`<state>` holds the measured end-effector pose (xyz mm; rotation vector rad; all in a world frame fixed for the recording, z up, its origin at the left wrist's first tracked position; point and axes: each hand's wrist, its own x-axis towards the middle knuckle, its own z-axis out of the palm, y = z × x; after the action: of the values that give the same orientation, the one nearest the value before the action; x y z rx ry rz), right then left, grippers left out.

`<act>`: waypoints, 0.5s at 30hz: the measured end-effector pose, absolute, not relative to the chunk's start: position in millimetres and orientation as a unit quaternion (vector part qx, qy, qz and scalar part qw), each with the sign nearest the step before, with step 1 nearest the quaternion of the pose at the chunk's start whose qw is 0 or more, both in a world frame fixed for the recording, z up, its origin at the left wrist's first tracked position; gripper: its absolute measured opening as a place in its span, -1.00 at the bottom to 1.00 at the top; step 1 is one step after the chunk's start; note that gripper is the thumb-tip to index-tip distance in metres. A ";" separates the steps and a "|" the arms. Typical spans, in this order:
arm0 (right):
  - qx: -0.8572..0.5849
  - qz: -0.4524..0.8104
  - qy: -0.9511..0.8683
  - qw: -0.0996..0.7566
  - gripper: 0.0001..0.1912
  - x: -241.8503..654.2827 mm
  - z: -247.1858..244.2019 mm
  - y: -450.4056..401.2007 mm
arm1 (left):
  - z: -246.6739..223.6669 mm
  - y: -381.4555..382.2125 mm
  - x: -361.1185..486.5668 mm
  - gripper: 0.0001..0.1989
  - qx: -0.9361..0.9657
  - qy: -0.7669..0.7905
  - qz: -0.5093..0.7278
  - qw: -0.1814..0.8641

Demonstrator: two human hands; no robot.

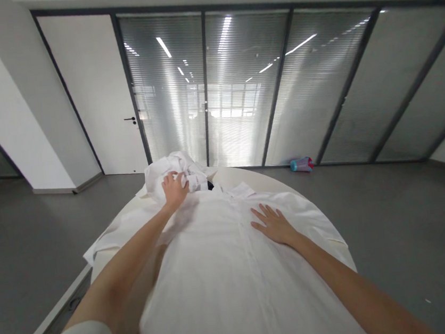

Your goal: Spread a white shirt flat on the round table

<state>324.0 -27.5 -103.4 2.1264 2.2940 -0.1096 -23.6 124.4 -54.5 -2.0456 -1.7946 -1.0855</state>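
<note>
The right hand (272,225) lies flat on a white shirt (212,259) spread over a table (266,177); the left hand (175,189) touches a cloth bundle (157,175). Beyond, a basket (301,165) lies by a glass wall (238,90).

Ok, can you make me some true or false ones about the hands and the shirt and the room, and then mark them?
1. The right hand rests with fingers spread on the shirt. True.
2. The shirt is dark blue. False: it is white.
3. The left hand touches a crumpled cloth bundle. True.
4. The blue-and-red container sits on the table. False: it is on the floor.
5. The door is wide open. False: it is shut.
</note>
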 end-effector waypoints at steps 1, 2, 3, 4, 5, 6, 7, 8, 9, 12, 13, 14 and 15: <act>0.681 -0.030 0.732 0.006 -0.24 323.5 -103.9 -28.2 | -47.5 129.3 -30.4 -0.48 -0.641 -0.637 -0.413 0.111; 0.682 -0.027 0.731 0.005 -0.25 323.0 -104.3 -28.7 | -40.7 134.2 -39.1 -0.40 -0.589 -0.662 -0.450 0.116; 0.682 -0.024 0.731 0.004 -0.25 322.7 -104.7 -29.0 | -34.4 138.7 -49.4 -0.36 -0.544 -0.681 -0.477 0.112; 0.682 -0.023 0.731 0.002 -0.26 322.5 -105.0 -29.0 | -28.8 142.5 -60.7 -0.36 -0.514 -0.692 -0.498 0.094; 0.682 -0.022 0.731 0.000 -0.26 322.4 -105.4 -28.9 | -24.1 145.4 -72.2 -0.40 -0.497 -0.695 -0.515 0.064; 0.681 -0.022 0.732 -0.002 -0.26 322.5 -105.7 -28.6 | -20.1 147.2 -83.3 -0.46 -0.492 -0.690 -0.530 0.030; 0.681 -0.021 0.732 -0.004 -0.26 322.7 -106.1 -28.2 | -16.6 148.0 -92.9 -0.54 -0.493 -0.678 -0.545 -0.006; 0.680 -0.021 0.733 -0.007 -0.26 323.0 -106.6 -27.9 | -13.3 148.0 -100.4 -0.61 -0.499 -0.663 -0.557 -0.034; 0.680 -0.019 0.733 -0.010 -0.26 323.5 -107.3 -27.7 | -9.8 147.4 -105.3 -0.68 -0.509 -0.647 -0.566 -0.050; 0.678 -0.016 0.735 -0.024 -0.28 326.0 -110.9 -27.5 | 4.7 142.8 -102.4 -0.80 -0.538 -0.604 -0.588 -0.032; 0.678 -0.016 0.735 -0.030 -0.29 326.7 -112.3 -27.5 | 10.6 139.9 -95.9 -0.81 -0.552 -0.583 -0.596 -0.023; 0.678 -0.016 0.734 -0.039 -0.29 326.9 -113.2 -27.4 | 16.7 135.7 -87.4 -0.81 -0.570 -0.559 -0.602 -0.015; 0.676 -0.015 0.735 -0.053 -0.29 326.4 -113.4 -27.0 | 22.4 129.7 -77.1 -0.80 -0.591 -0.535 -0.604 -0.010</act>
<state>326.4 -27.0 -113.4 2.1994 2.3891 -0.0481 -77.1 129.7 22.4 -1.8693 -1.6901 -1.9094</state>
